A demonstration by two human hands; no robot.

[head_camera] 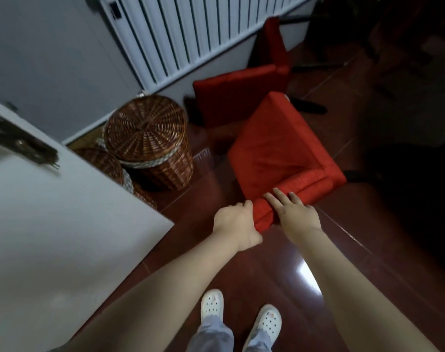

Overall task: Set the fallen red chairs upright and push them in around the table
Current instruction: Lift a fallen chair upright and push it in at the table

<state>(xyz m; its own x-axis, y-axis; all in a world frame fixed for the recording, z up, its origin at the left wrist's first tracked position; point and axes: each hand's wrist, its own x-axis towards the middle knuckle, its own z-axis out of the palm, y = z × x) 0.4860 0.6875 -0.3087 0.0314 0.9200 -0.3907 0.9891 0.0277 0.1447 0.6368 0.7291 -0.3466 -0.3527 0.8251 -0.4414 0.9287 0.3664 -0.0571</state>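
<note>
**Trainee:** Where does the near red chair [279, 148] lie relative to the hands?

**Instructor:** Directly ahead of both, low over the floor [241, 262]. Its broad padded face slopes away from the person. The long axis runs from the fingers toward the radiator [191, 29], up and to the right in the view. The thick padded roll at its near end is the only part within reach.

**Trainee:** Hand condition?

**Instructor:** The left hand [236, 222] wraps the near left corner of that roll, fingers curled round it. The right hand [295, 212] lies on top of the roll just beside it, fingers straight and flat. Its thumb is hidden, so a full grasp cannot be confirmed. Both hands are about equally near.

**Trainee:** Chair appearance?

**Instructor:** Bright red fabric, square-cornered, creased near the roll. A black leg [356, 176] projects sideways at the right, so judge the chair as not yet standing. Which panel is the seat and which the back cannot be told.

**Trainee:** Surroundings?

**Instructor:** The far red chair [236, 102] lies on its side just beyond, below the radiator. A lidded wicker basket [150, 138] stands to the left of both chairs. A white panel [64, 212] fills the left of the view. Whether it is the table cannot be told.
</note>
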